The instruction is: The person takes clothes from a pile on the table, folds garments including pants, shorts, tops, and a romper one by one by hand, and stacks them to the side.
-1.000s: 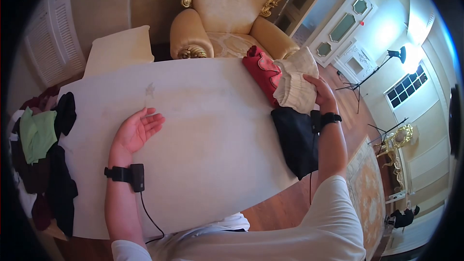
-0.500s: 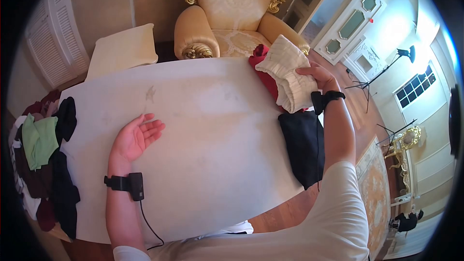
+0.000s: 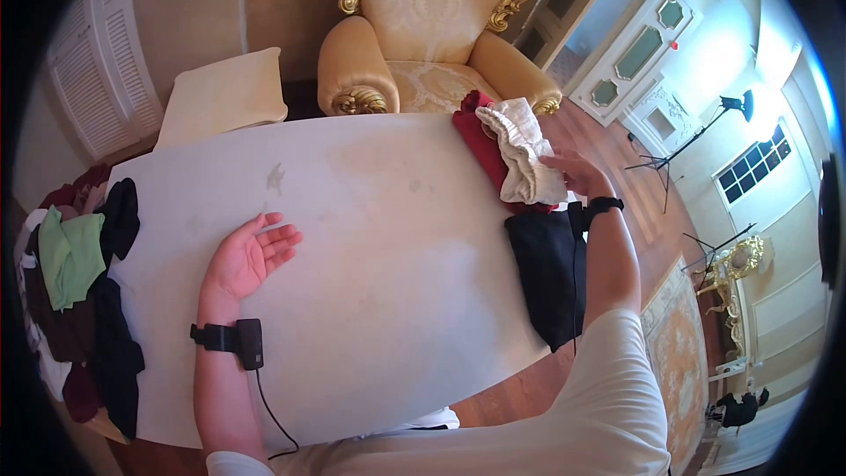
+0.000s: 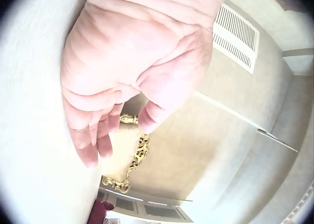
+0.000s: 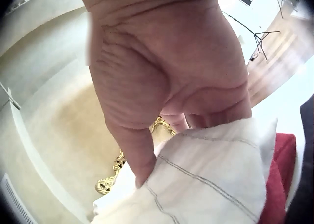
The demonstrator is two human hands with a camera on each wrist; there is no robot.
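At the table's far right edge, my right hand (image 3: 577, 174) rests on the cream folded garment (image 3: 527, 154), thumb and fingers (image 5: 140, 158) pressed against its cloth; it lies on top of a red garment (image 3: 480, 145), with a black garment (image 3: 546, 269) just beside it toward me. My left hand (image 3: 247, 256) lies palm up on the white table (image 3: 379, 238), fingers relaxed, holding nothing. Well apart, a clothes pile (image 3: 75, 291) sits at the left end.

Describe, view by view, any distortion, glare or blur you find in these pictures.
Head view: fisheye bends the table edge, dark corners, window glare at right. Left wrist view: left hand overexposed and soft. Right wrist view: right hand fills the frame, cream cloth slightly blurred.
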